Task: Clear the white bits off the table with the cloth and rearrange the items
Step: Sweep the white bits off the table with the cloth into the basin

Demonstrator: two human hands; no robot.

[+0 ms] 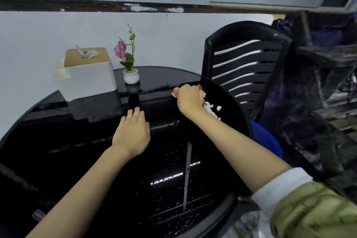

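Note:
A round glossy black table (pixel 81 160) fills the lower view. Near its right rim, my right hand (pixel 190 98) is closed on a cloth (pixel 175 93) with red marks, most of it hidden under my fingers. A small heap of white bits (pixel 212 109) lies just right of that hand, close to the table's edge. My left hand (pixel 132 131) rests flat on the tabletop at the middle, fingers apart, holding nothing. Tiny white specks (pixel 170 205) dot the near part of the table.
A white tissue box (pixel 89 74) with a tan lid stands at the back left. Beside it is a small white pot with a pink orchid (pixel 130 65). A black slatted chair (pixel 243 67) stands behind the table's right side, with a blue object (pixel 268 141) below it.

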